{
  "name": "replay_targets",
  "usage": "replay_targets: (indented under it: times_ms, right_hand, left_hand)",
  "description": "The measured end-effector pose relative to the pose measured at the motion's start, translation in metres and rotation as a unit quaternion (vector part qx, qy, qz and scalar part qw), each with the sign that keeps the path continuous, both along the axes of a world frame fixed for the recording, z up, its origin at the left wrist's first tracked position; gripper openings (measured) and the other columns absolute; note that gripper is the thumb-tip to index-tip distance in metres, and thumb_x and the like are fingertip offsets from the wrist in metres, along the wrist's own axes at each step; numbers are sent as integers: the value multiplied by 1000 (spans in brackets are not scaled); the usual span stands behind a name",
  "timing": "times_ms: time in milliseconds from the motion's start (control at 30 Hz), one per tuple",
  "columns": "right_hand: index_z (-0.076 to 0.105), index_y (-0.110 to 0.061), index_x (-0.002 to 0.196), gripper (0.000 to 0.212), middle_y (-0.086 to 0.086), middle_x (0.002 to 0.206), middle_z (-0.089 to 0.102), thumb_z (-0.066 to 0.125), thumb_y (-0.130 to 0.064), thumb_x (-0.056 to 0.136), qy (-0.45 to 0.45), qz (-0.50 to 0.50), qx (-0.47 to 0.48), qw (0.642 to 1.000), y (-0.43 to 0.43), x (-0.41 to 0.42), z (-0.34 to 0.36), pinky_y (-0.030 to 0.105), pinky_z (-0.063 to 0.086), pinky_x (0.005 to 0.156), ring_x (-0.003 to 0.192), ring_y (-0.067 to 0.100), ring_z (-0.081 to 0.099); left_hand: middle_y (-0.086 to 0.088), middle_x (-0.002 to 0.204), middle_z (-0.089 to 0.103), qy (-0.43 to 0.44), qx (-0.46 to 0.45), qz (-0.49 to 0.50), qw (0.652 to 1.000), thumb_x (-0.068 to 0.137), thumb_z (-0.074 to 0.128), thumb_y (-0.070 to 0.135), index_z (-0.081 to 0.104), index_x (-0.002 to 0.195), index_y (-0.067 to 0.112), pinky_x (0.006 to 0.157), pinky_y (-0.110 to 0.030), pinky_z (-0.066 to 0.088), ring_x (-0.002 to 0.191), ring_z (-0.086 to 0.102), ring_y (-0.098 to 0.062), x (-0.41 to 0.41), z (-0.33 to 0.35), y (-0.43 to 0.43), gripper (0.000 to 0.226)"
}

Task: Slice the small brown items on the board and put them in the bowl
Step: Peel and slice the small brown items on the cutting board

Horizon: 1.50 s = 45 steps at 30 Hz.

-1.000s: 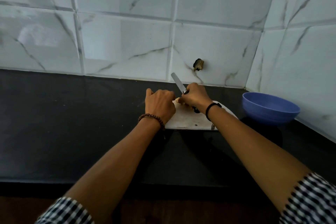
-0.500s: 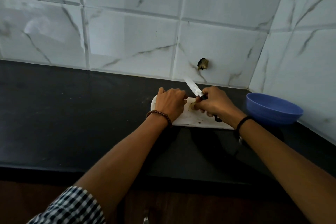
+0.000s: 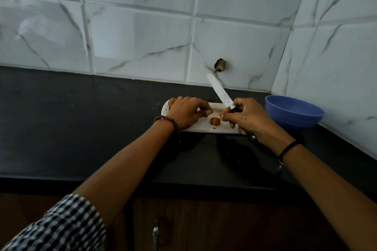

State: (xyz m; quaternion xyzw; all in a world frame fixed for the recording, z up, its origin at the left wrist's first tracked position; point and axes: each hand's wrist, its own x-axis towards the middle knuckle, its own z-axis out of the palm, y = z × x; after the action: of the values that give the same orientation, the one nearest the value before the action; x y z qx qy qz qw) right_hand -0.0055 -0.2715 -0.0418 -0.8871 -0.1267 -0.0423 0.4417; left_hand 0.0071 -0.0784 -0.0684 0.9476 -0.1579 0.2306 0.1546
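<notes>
On the black counter under marbled tiles, the right hand has its fingers clamped on the knife handle, blade raised. A small brown item lies on the white board between them and the left hand, whose curled fingers may or may not hold something. The blue bowl stands to the right.

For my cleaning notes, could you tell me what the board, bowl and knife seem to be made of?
Board: probably white plastic, matte, thin-edged.
Bowl: likely plastic, uniform blue, soft sheen.
Knife: blade looks like pale, dull metal with grey streaks, possibly ceramic.
</notes>
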Motion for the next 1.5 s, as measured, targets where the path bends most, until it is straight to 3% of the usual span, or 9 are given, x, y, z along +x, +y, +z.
replay_targets:
  times_ms: [233,333,467,567,700,933,1100,1200,1500]
  right_hand:
    - [65,-15,100,35,9,75,71,86,-20,74,10,16,-9,1000,6,0,-5,18,38,36,37,4,51]
    - [64,-12,100,26,10,77,70,80,-13,80,-1,3,-14,1000,7,1,-1,17,39,36,35,1,51]
    - [66,-15,99,15,9,82,74,68,-28,91,16,-30,-47,998,-2,-2,0,27,51,52,57,16,63]
    - [68,-14,98,21,11,87,74,59,-33,96,44,-21,-82,995,-8,-14,1,30,48,54,61,18,61]
    - [61,-21,121,25,8,93,70,54,-31,100,2,-10,-142,990,-10,-30,0,23,47,49,61,14,63]
    - [56,-20,137,37,10,111,67,52,-29,101,-89,0,-221,971,-4,-42,3,22,45,61,78,13,60]
    - [63,-17,128,31,5,101,63,51,-25,101,-114,-15,-269,956,2,-42,4,19,37,54,73,10,55]
    - [65,-16,122,28,6,97,64,51,-26,100,-123,-29,-298,946,5,-40,1,26,44,63,80,16,60]
    - [68,-12,103,22,10,91,64,53,-27,97,-119,-42,-330,936,14,-32,1,38,55,72,79,23,63]
  left_hand:
    - [17,97,68,45,-81,-40,995,94,56,41,71,105,28,80,-19,26,87,54,2,-1,2,0,22]
    - [22,93,64,59,-77,-56,994,87,66,43,72,99,34,74,-13,29,80,56,2,0,0,2,15]
    - [24,89,66,76,-96,-74,990,79,72,49,72,93,36,73,-13,37,77,55,5,3,-3,3,19]
    - [22,87,67,81,-113,-81,987,79,73,48,74,95,31,73,-5,40,78,55,14,2,-2,2,23]
    - [20,87,68,81,-118,-91,986,82,73,43,75,96,28,71,5,33,74,50,25,-1,-1,0,21]
    - [19,90,67,78,-115,-72,988,81,71,45,75,98,28,67,-7,35,75,55,6,0,-2,-1,25]
    - [20,88,67,66,-114,-54,990,81,71,47,75,96,30,65,-7,30,72,53,6,-2,-2,-3,23]
    - [22,86,66,65,-110,-44,991,80,70,50,74,95,32,65,-7,24,74,52,6,-2,-2,-4,23]
    - [20,87,68,55,-116,-43,991,79,72,49,75,93,33,67,-14,36,70,53,3,3,-5,-3,22]
